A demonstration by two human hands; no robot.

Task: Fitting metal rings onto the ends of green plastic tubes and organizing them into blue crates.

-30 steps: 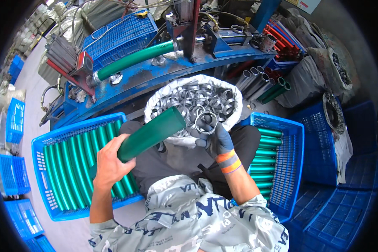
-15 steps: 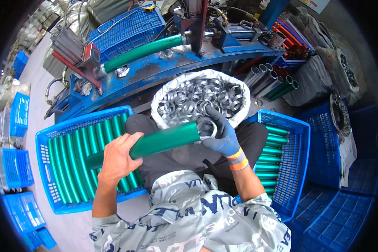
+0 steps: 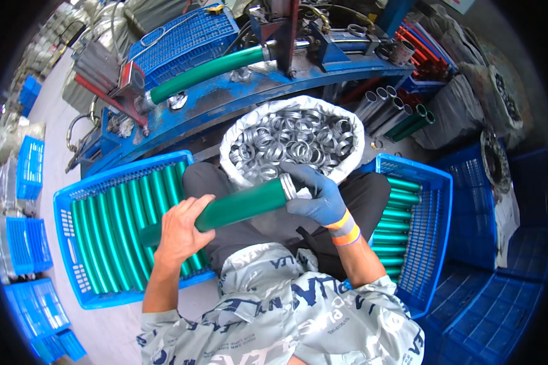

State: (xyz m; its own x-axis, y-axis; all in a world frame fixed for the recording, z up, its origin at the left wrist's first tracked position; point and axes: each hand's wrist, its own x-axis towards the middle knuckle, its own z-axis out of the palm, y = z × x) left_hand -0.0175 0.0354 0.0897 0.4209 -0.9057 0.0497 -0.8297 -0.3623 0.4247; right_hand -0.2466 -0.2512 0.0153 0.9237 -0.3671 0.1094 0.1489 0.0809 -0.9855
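Head view: left hand [image 3: 179, 234] grips the green hose [image 3: 240, 205] mid-length over the lap; gloved right hand [image 3: 316, 198] is closed around the metal ring [image 3: 288, 186] at its far end. Suggest holding the hose steady and pressing the ring squarely on.

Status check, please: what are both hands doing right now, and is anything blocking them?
Bare left hand grips green plastic tube. Gloved right hand presses silver metal ring on tube end. White sack of rings close ahead, not blocking.
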